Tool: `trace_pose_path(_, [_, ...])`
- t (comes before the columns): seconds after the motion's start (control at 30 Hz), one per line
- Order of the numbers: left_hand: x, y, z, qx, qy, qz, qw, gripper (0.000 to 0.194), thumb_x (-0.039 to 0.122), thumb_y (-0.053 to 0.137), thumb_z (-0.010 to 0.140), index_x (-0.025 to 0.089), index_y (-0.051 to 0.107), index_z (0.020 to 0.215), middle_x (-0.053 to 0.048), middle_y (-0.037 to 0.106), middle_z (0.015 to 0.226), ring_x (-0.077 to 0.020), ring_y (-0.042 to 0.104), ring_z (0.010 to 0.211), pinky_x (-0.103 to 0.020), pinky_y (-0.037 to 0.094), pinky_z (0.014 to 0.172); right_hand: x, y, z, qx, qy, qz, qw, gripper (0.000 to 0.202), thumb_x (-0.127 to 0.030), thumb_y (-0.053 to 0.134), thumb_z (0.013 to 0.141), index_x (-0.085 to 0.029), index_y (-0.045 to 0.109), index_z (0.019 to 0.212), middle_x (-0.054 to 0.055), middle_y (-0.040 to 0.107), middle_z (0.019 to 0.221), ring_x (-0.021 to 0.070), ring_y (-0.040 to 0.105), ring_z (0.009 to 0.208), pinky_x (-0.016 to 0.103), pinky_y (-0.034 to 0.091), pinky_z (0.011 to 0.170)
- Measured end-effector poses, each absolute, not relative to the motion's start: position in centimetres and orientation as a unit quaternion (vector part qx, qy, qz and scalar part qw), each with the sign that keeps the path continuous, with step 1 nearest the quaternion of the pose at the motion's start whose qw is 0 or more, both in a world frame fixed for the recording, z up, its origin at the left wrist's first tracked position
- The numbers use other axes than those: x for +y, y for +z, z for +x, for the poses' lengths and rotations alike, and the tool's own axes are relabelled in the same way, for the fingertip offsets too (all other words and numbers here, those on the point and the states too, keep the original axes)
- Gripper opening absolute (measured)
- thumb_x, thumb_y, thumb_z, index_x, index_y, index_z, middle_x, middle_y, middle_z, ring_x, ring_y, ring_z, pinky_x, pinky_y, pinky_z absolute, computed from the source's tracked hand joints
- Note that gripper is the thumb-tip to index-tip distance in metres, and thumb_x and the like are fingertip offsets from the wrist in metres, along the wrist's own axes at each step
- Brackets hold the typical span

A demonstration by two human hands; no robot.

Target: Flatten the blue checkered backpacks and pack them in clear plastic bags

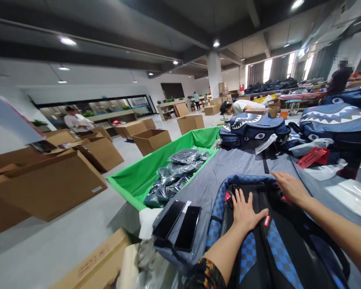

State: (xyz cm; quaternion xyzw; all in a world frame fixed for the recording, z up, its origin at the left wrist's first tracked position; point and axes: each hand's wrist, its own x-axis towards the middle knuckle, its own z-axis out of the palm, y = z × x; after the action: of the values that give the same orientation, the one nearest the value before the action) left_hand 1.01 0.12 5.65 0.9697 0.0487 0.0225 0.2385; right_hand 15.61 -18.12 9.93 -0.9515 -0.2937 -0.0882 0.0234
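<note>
A black backpack with blue checkered trim [249, 255] lies back side up on a grey cloth-covered table [228, 160]. My left hand [246, 212] rests flat on its black back panel, fingers spread and holding nothing. At the bag's top right edge is my right hand [291, 188], its fingers bent over the rim, with the fingertips close together; whether they grip the fabric is hard to tell. Two dark phones [188, 228] lie on the cloth left of the bag.
A green bin [132, 184] with plastic-wrapped packs [180, 168] adjoins the table's left side. Shark-face backpacks [255, 130] and a red packet [313, 157] lie beyond my hands. Open cardboard boxes [63, 180] stand at left. Several people are in the background.
</note>
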Motion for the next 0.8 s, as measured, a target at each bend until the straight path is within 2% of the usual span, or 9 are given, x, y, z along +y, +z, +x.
trace_pose_path(0.07, [-0.1,5.1,0.2,0.048,0.043,0.969,0.238,0.099,0.086,0.039,0.085,0.021,0.034,0.159,-0.018,0.015,0.170,-0.0410,-0.001,0.157,-0.062,0.006,0.127,-19.4,10.5,17.7,-0.301,-0.059,-0.951,0.028,0.057,-0.011,0.064,0.084,-0.017,0.056,0.140,0.017,0.063,0.136,0.0293,0.060,0.126,0.039,0.050,0.104])
trace_pose_path(0.23, [-0.3,3.6,-0.4,-0.039,0.106,0.962,0.247,0.073,0.070,0.043,0.096,0.038,0.030,0.159,-0.008,0.011,0.172,-0.0365,0.003,0.158,-0.065,0.011,0.126,-17.8,7.7,23.8,-0.330,0.050,-0.942,0.043,0.053,0.000,0.083,0.054,-0.018,0.072,0.103,0.007,0.075,0.103,0.0259,0.071,0.102,0.033,0.056,0.089])
trace_pose_path(0.33, [-0.3,3.5,0.8,-0.108,0.085,0.962,0.237,0.054,0.059,0.043,0.101,0.046,0.039,0.153,-0.002,0.028,0.168,-0.0322,0.012,0.158,-0.063,0.015,0.127,-16.1,6.0,25.8,-0.323,0.089,-0.940,0.071,0.028,-0.012,0.086,0.064,-0.016,0.070,0.087,0.003,0.073,0.088,0.0222,0.070,0.089,0.038,0.056,0.085])
trace_pose_path(0.4, [-0.3,3.7,1.6,-0.090,0.065,0.968,0.226,0.052,0.059,0.045,0.100,0.045,0.045,0.150,-0.002,0.039,0.163,-0.0336,0.017,0.157,-0.061,0.016,0.127,-16.3,5.8,25.5,-0.300,0.087,-0.944,0.105,0.024,-0.023,0.082,0.074,-0.014,0.069,0.093,0.006,0.072,0.095,0.0222,0.069,0.094,0.041,0.055,0.091])
trace_pose_path(0.53, [-0.3,3.9,2.1,-0.071,0.051,0.971,0.225,0.055,0.059,0.045,0.100,0.040,0.045,0.152,-0.003,0.039,0.163,-0.0345,0.016,0.157,-0.058,0.012,0.128,-20.5,7.1,19.8,-0.224,0.046,-0.955,0.188,0.047,-0.038,0.067,0.087,-0.014,0.061,0.128,0.016,0.065,0.129,0.0258,0.062,0.119,0.038,0.050,0.102])
trace_pose_path(0.63, [0.3,4.1,2.3,-0.075,0.022,0.953,0.293,0.068,0.051,0.052,0.098,0.024,0.035,0.159,-0.007,0.043,0.161,-0.0281,0.021,0.157,-0.051,0.001,0.130,-25.8,8.4,12.8,-0.164,0.050,-0.956,0.239,0.058,-0.056,0.039,0.097,-0.015,0.057,0.134,0.017,0.070,0.118,0.0268,0.070,0.100,0.036,0.058,0.079])
trace_pose_path(0.7, [0.8,4.3,2.9,-0.053,-0.015,0.929,0.366,0.075,0.046,0.066,0.089,0.019,0.041,0.154,-0.009,0.045,0.159,-0.0246,0.028,0.154,-0.047,-0.004,0.129,-29.2,9.0,8.4,-0.145,0.098,-0.951,0.256,0.065,-0.069,0.034,0.092,-0.017,0.065,0.118,0.012,0.073,0.089,0.0262,0.069,0.071,0.035,0.054,0.056])
trace_pose_path(0.73, [0.9,4.5,3.4,-0.037,-0.033,0.918,0.395,0.071,0.045,0.072,0.084,0.020,0.050,0.147,-0.009,0.049,0.157,-0.0246,0.033,0.152,-0.047,-0.003,0.129,-30.5,9.2,6.5,-0.151,0.129,-0.946,0.254,0.063,-0.074,0.039,0.087,-0.020,0.069,0.101,0.009,0.070,0.075,0.0249,0.065,0.062,0.033,0.050,0.052])
trace_pose_path(0.8, [0.6,4.7,4.6,0.000,-0.060,0.900,0.431,0.054,0.047,0.076,0.078,0.022,0.066,0.125,-0.009,0.064,0.141,-0.0280,0.045,0.144,-0.051,0.000,0.128,-31.8,9.6,3.7,-0.181,0.143,-0.945,0.233,0.054,-0.074,0.049,0.079,-0.022,0.062,0.071,0.006,0.062,0.061,0.0224,0.059,0.057,0.032,0.045,0.053])
